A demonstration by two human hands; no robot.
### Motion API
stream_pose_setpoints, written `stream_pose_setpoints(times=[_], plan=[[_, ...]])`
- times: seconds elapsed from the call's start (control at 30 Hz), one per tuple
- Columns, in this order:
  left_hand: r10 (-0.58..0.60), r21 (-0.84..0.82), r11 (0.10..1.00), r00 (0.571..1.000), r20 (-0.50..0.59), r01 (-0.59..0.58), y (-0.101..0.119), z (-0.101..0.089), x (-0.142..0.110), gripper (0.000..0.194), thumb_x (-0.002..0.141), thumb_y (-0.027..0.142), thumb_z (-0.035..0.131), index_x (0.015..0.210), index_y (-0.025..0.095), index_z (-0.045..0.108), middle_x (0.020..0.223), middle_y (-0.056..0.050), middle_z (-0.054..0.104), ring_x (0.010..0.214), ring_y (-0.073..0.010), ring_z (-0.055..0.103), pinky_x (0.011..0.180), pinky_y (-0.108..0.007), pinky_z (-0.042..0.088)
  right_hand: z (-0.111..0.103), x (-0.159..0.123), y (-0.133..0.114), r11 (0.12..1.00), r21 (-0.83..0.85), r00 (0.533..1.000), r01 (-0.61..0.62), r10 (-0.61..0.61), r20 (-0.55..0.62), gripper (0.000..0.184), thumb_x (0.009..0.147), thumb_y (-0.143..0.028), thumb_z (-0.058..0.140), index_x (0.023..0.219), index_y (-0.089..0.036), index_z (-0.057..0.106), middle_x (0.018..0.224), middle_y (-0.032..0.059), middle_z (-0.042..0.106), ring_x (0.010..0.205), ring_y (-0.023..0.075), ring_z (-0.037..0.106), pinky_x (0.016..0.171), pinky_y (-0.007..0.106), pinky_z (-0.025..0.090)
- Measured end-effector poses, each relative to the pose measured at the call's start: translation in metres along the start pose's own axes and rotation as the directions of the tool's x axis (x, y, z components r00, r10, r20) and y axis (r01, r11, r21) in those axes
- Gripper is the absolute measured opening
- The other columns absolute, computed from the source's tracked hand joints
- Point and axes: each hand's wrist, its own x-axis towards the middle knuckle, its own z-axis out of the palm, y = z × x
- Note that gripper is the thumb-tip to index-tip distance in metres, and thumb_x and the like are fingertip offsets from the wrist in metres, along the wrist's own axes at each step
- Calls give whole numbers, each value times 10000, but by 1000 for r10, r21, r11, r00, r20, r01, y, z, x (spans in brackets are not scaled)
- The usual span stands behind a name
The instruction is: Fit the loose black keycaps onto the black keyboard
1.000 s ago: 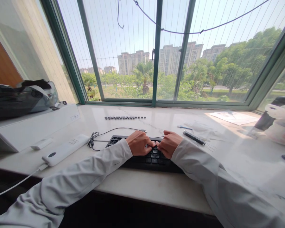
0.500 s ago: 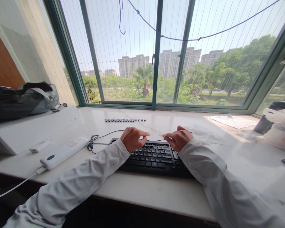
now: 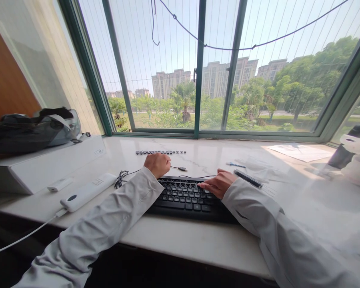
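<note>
Fingers of the right hand (image 3: pixel 217 185) lie spread and slack on the top key rows of a black keyboard (image 3: pixel 188 197), gripping nothing, while the left hand (image 3: pixel 157 164) is held curled into a loose fist above and beyond the keyboard's far left corner; whether it pinches anything inside the curl cannot be told. Both arms wear pale long sleeves. The keyboard sits at the near edge of a white marble window ledge (image 3: pixel 198 240), square to the person, its thin black cable (image 3: pixel 121 179) running off the back to a bundled coil at the left, with a small plug end (image 3: pixel 182 169) lying just beyond the left hand. Further back, near the window frame, a straight row of small dark keycaps (image 3: pixel 160 152) is laid out on the stone. A black pen (image 3: pixel 247 179) rests just right of the right hand, and a blue pen (image 3: pixel 235 165) lies beyond it. On the left, a white power bank (image 3: pixel 88 192) with a white lead lies beside a low white box (image 3: pixel 45 164), on which a dark bag (image 3: pixel 33 128) is slumped. A sheet of paper (image 3: pixel 298 150) lies in sunlight at the far right.
</note>
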Motion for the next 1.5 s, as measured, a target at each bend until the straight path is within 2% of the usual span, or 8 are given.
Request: stream_pose_setpoints(times=[0.23,0.37,0.57,0.77,1.07,1.27,1.4,1.5], plan=[[-122,87,989,990,67,116,-28,10,13,341,781,295,470,924,229,772,912,-132,728,902,-326,661,809,-439,485,3,0,-3,1000,9,998,23,-23,-62,433,972,-499,334,1031,-328,728,717,34,724,659,172,600,797,317,367],[-143,106,986,984,111,131,-38,16,17,358,796,316,463,986,234,756,972,-128,719,956,-308,648,850,-405,469,5,3,2,994,56,980,-97,105,-171,424,975,-493,328,1189,-320,650,637,19,683,703,185,613,764,296,377],[-105,141,986,984,147,85,-46,19,26,420,826,373,443,1152,267,685,1038,-113,708,972,-276,640,852,-373,466,11,7,16,977,19,961,-214,214,-176,431,983,-465,301,1125,-290,669,709,36,715,703,175,636,825,309,380],[31,180,982,981,191,-66,-41,31,61,398,819,433,479,1088,253,711,1010,-116,708,953,-276,640,838,-359,456,12,6,28,941,-18,916,-337,323,-236,466,980,-460,268,1103,-269,675,786,72,743,728,206,661,822,333,393],[168,235,944,951,259,-231,-22,69,118,236,786,301,613,932,146,713,946,-129,699,939,-274,636,828,-347,447,7,4,32,941,-24,914,-338,322,-247,446,960,-426,316,934,-244,723,736,86,736,712,194,665,851,323,389],[170,279,924,934,314,-261,-21,86,127,320,904,370,560,1081,109,616,1081,-81,626,980,-222,605,866,-411,501,9,6,26,940,-20,907,-342,324,-267,430,948,-402,343,878,-235,733,738,76,737,707,179,666,844,310,386],[179,278,923,938,297,-264,-21,89,129,284,846,329,587,911,77,700,946,-159,679,936,-291,634,811,-402,480,13,8,25,951,-13,918,-310,295,-266,425,945,-395,351,863,-234,736,737,67,737,700,178,666,840,310,383],[198,263,926,941,274,-272,-20,88,129,279,808,327,567,867,109,732,899,-176,697,905,-296,646,776,-373,460,15,9,25,953,-9,918,-304,290,-271,417,942,-388,357,862,-238,737,743,64,738,708,181,669,849,316,378]])
